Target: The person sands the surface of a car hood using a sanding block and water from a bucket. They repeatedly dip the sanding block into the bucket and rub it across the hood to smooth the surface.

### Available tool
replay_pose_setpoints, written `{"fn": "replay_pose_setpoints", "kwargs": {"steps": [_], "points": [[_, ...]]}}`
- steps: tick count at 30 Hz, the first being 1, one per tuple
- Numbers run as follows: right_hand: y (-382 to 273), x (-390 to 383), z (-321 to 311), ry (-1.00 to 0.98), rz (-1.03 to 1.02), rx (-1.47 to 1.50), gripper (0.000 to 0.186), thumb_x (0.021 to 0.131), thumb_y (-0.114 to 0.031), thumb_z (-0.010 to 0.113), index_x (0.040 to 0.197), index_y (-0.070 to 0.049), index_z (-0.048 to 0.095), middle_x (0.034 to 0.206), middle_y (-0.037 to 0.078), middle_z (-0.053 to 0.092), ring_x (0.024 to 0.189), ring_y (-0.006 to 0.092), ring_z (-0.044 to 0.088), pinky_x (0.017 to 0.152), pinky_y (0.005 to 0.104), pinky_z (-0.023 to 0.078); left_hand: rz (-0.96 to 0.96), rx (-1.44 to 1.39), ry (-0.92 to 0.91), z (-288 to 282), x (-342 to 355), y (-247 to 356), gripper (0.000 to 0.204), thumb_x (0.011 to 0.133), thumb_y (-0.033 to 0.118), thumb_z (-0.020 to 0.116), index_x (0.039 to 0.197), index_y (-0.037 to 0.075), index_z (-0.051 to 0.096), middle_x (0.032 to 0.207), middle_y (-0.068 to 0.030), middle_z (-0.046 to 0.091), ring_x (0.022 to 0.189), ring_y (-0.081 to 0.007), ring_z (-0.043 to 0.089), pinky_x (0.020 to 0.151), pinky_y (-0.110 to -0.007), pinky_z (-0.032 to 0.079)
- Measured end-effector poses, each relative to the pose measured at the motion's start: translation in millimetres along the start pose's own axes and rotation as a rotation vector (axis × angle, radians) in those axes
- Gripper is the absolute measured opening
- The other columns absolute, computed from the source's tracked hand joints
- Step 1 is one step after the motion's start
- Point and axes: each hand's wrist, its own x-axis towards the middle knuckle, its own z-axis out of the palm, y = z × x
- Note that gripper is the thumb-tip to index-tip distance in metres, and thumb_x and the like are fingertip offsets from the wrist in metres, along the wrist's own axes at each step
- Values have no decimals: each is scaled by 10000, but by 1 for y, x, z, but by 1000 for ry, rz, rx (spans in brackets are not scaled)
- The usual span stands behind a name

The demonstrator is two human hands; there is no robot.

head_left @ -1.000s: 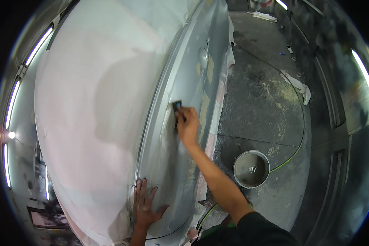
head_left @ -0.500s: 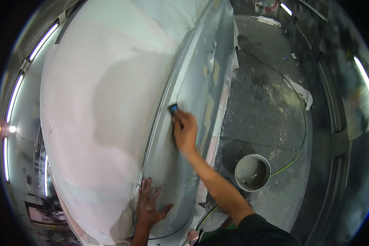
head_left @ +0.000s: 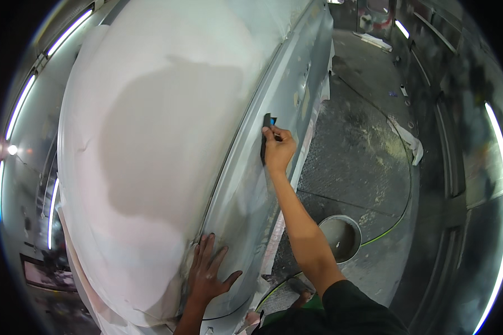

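Grey paint covers the long car side [head_left: 229, 240] that both hands are on or near. The right hand [head_left: 279, 152] pinches a black block [head_left: 267, 120] with a bit of blue on it. The thumb and fingers press in on the block from its sides. The block looks to be up against the car side, about halfway along the part that shows, and it points up and away from the person. The hand hides some of the block, so I cannot tell its whole shape.

The left hand [head_left: 208, 273] holds nothing. It lies low down on the car side, near the line where a big white sheet [head_left: 145, 262] meets the grey. Its fingers are spread and the thumb sticks out to the right. The sheet is a bit pink in places, and a big dark shadow [head_left: 162, 139] falls on it.

To the right, on the dark floor [head_left: 341, 139], stands a round bucket [head_left: 355, 223] with murky grey water [head_left: 336, 230] in it. The right arm hides part of its left edge. A green hose [head_left: 381, 237] runs past the bucket. Farther up, a white cloth [head_left: 409, 144] lies on the floor. Bright lights [head_left: 502, 167] shine along the walls on both sides.
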Motion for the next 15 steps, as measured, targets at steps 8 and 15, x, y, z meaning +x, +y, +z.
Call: {"fn": "replay_pose_setpoints", "kwargs": {"steps": [8, 15], "points": [[2, -18, 4, -15, -66, -66, 200, 781, -112, 778, 830, 54, 677, 809, 185, 682, 705, 247, 640, 679, 344, 498, 1, -5, 3, -4, -4, -6, 692, 696, 421, 831, 1255, 92, 589, 1528, -203, 324, 1429, -409, 281, 1102, -564, 326], [3, -65, -4, -64, -205, -102, 207, 802, -127, 758, 838, 56, 669, 800, 189, 664, 689, 269, 619, 658, 347, 486, 33, -26, 20, -7, -9, -13, 694, 710, 421, 820, 1271, 93, 576, 1535, -197, 314, 1431, -406, 276, 1114, -561, 308]]}}
